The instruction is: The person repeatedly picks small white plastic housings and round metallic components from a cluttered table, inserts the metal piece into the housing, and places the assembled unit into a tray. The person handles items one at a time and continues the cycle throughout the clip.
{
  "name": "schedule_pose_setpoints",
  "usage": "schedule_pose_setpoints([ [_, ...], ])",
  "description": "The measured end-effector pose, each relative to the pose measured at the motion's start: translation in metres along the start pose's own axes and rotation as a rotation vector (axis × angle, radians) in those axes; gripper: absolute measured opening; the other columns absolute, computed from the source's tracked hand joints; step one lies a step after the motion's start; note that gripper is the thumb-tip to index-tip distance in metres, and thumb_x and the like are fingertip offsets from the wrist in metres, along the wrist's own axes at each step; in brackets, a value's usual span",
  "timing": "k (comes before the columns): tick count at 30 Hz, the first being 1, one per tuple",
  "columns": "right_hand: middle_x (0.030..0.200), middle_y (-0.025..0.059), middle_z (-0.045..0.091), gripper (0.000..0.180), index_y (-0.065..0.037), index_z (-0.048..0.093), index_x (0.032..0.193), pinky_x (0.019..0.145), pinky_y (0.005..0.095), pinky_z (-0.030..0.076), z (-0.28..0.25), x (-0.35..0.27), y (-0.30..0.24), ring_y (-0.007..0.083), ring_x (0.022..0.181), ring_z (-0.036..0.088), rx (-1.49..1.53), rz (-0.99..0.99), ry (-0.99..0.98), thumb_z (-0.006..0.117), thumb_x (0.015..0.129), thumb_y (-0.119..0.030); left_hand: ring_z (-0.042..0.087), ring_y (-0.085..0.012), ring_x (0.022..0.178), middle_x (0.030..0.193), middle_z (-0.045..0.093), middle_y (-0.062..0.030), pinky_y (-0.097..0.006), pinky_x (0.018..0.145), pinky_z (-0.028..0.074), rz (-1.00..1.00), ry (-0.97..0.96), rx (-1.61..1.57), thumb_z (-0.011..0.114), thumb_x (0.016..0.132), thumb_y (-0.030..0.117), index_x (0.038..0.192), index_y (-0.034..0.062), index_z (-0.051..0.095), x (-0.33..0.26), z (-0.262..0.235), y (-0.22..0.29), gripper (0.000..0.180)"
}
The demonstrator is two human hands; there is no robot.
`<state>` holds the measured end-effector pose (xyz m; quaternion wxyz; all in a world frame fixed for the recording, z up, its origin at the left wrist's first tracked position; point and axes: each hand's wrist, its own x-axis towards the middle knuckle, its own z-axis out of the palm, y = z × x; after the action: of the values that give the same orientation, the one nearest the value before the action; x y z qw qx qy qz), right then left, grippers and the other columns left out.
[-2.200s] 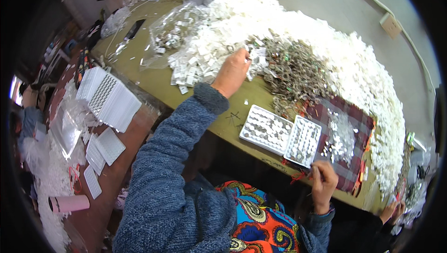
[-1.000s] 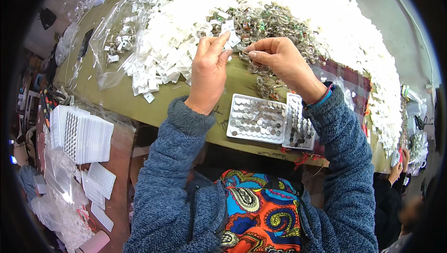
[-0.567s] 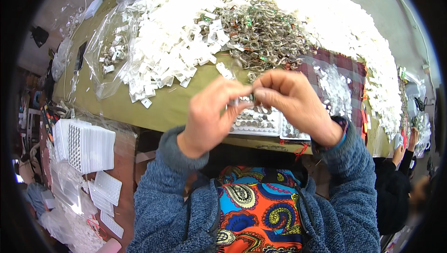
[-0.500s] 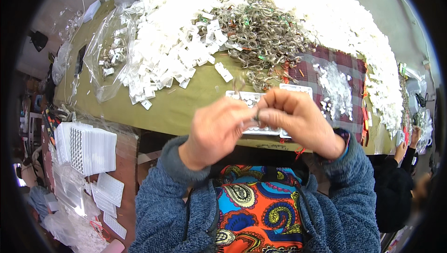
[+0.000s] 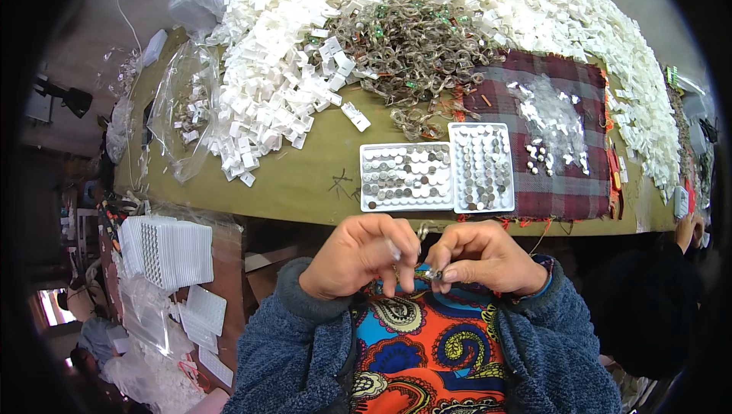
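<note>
Both my hands are close together in front of the table edge, above the patterned apron. My right hand point(image 5: 486, 258) pinches a small dark, shiny part point(image 5: 435, 274) between thumb and fingertips. Just left of it is my left hand point(image 5: 364, 255), its fingers curled inward and its thumb slightly blurred; what it holds, if anything, I cannot make out. A short pale strand point(image 5: 422, 234) rises between the hands. Past them on the table lie two white trays, a left tray point(image 5: 363, 199) and a right tray point(image 5: 510, 206), both set with rows of small round white and silvery pieces.
A tangled heap of wired parts point(image 5: 415, 48) lies behind the trays, surrounded by heaped white plastic pieces point(image 5: 263, 101). Small white bits rest on a plaid cloth point(image 5: 496, 101) at right. Stacked white trays point(image 5: 179, 254) stand at lower left. A co-worker's hand point(image 5: 690, 231) shows far right.
Both hands have come back toward my body from over the trays, which now show fully. The left hand has drawn slightly apart from the right. The view has shifted and darkened.
</note>
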<state>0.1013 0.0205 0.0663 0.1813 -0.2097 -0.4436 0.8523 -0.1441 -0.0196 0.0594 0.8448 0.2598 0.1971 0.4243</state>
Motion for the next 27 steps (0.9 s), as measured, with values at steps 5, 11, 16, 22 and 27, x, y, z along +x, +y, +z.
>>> schedule_pose_setpoints([
  [5,0.091,0.0074,0.067,0.009,0.0,0.059,0.101,0.079,0.0274,0.055,-0.009,-0.008,0.005,0.0135,0.087,0.068,-0.013,-0.18,0.082,0.064,0.096,-0.004,0.067,-0.0302,0.104,0.111,0.061,-0.0181,-0.035,0.075,0.065,0.255,0.172,-0.236,0.046,0.105,0.021,0.123,-0.0047,0.054,-0.008,-0.013,-0.002,0.032],
  [11,0.082,0.0042,0.059,0.01,-0.001,0.052,0.103,0.064,0.0219,0.046,-0.02,-0.027,0.006,0.0076,0.073,0.057,0.109,-0.132,0.044,0.059,0.1,-0.008,0.062,-0.0266,0.112,0.11,0.06,-0.0121,-0.037,0.085,0.063,0.648,0.374,0.21,0.054,0.099,0.004,0.118,0.0034,0.06,0.004,-0.043,0.04,0.02],
  [16,0.076,-0.0005,0.051,0.017,0.0,0.05,0.102,0.058,0.0203,0.037,-0.034,-0.052,0.007,0.0048,0.065,0.046,0.034,-0.193,0.176,0.062,0.098,-0.011,0.061,-0.0203,0.096,0.103,0.061,-0.0085,-0.035,0.087,0.051,0.631,0.704,1.584,0.062,0.088,-0.005,0.096,0.0021,0.069,0.05,-0.079,0.074,0.013],
  [22,0.078,0.0008,0.053,0.019,0.0,0.05,0.1,0.059,0.02,0.037,-0.05,-0.077,0.013,0.0044,0.066,0.047,0.02,-0.316,0.301,0.065,0.096,-0.012,0.06,-0.0301,0.096,0.1,0.06,-0.0098,-0.037,0.084,0.05,0.655,0.589,2.127,0.071,0.077,-0.002,0.09,0.0003,0.068,0.086,-0.101,0.071,0.013],
  [27,0.081,0.0021,0.055,0.017,-0.001,0.049,0.102,0.059,0.0202,0.037,-0.055,-0.089,0.017,0.0049,0.068,0.048,0.044,-0.372,0.253,0.062,0.097,-0.011,0.062,-0.0278,0.097,0.109,0.065,-0.0087,-0.037,0.08,0.052,0.626,0.641,2.138,0.071,0.08,0.003,0.09,0.0007,0.067,0.091,-0.089,0.07,0.011],
])
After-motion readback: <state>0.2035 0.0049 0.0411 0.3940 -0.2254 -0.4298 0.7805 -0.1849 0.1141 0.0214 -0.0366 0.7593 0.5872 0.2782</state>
